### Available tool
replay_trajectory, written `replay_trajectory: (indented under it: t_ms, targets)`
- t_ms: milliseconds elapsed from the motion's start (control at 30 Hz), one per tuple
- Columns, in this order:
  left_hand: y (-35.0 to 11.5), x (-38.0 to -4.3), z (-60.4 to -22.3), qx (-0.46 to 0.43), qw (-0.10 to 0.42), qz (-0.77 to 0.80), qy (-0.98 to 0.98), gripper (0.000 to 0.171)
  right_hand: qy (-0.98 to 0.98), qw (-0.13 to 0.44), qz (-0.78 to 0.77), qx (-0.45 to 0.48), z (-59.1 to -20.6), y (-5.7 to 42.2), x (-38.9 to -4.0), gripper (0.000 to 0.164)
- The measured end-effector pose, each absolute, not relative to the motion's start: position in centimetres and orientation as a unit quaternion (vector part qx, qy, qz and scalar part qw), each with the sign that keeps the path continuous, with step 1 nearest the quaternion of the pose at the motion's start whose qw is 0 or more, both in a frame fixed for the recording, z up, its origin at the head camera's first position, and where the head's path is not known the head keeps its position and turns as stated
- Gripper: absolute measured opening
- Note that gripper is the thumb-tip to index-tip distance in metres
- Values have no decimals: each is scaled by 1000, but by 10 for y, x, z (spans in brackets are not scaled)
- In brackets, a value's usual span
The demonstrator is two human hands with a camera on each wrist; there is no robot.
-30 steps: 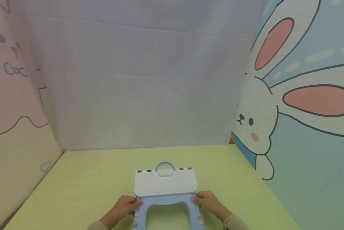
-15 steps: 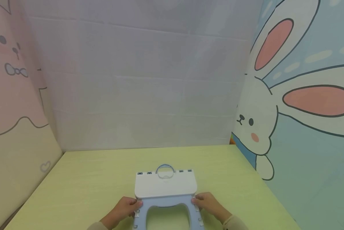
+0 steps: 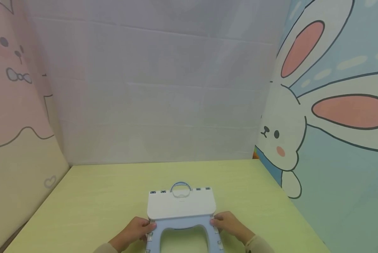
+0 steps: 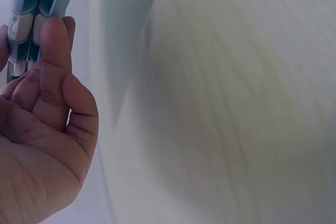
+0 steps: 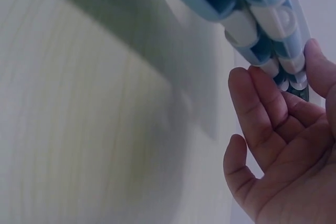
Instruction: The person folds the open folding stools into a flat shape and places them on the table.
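Note:
A folding step stool [image 3: 181,204], folded flat, has a white top panel, a pale blue leg frame [image 3: 182,222] with a wide arched opening, and a small blue carry handle [image 3: 180,183] at its far end. My left hand [image 3: 133,232] pinches its left edge, thumb on the blue frame and fingers behind. On the opposite edge my right hand [image 3: 231,225] does the same. Both wrist views show hinged blue and white edge segments [image 4: 23,27] between thumb and fingers. The stool's near end runs out of the head view.
A pale yellow wood-grain table [image 3: 106,189] lies under the stool. White sheeting [image 3: 163,91] hangs behind it. To the right stands a panel with a cartoon rabbit [image 3: 283,133], and to the left a pink and cream panel [image 3: 15,116].
The stool's far end and handle have dropped slightly lower in the head view, toward me. Both hands keep their grip on the edges.

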State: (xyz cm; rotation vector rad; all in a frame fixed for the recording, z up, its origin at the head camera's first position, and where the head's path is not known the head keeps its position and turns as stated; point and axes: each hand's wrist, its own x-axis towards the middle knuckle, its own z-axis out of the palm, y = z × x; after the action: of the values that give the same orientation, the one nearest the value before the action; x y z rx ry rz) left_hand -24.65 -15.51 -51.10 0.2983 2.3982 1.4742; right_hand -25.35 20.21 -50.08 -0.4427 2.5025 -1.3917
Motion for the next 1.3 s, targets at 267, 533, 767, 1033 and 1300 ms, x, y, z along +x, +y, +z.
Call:
replay_trajectory:
  t_ms: [267,533,767,1033,1300]
  targets:
    - [-156,-249,-512,88,170,508,840,35,853,124,-484,-150,-501,201,-254,26]
    - [-156,-247,-511,90,185,495,844,33,846,132,-490,-162,-505,202,-254,25]
    - [-156,-247,-512,93,185,498,842,31,847,136,-488,-161,-507,202,-254,26]
    - [-157,-246,-511,93,194,493,843,31,846,141,-485,-168,-511,203,-253,24]
    - [-158,-246,-512,109,194,491,842,32,848,147,-482,-167,-509,203,-251,22]
